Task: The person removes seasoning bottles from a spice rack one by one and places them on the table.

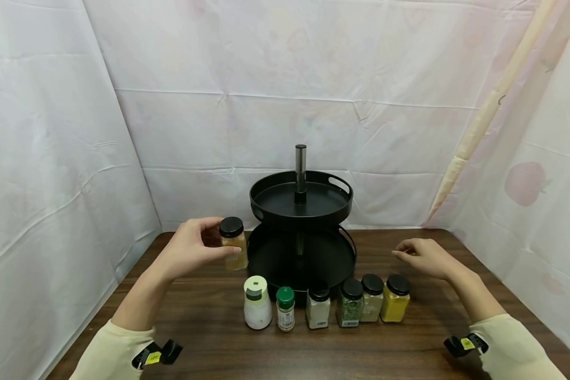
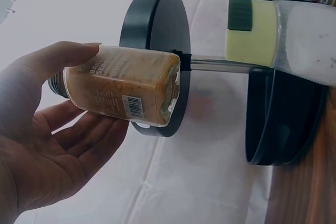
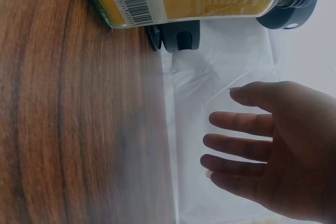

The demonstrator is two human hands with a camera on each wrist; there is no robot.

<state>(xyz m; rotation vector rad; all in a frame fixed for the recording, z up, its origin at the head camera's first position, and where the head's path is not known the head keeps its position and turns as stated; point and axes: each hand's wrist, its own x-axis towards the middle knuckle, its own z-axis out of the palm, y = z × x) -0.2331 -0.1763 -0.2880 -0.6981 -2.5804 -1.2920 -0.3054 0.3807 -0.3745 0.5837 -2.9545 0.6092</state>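
Note:
My left hand grips a spice jar with a black lid and tan powder inside, held up off the table left of the black two-tier tray stand. In the left wrist view, thumb and fingers close around this jar near its lid, its barcode showing. To the right of the stand my right hand hovers, its fingers loosely bent and nothing in them. The yellow-powder jar with a black lid is nearest to it. The right wrist view shows that hand with its fingers spread apart.
Along the front of the stand are a white bottle with a pale green cap, a green-capped jar, a pale-powder jar, a green-herb jar and a beige-green jar. White cloth hangs behind the wooden table.

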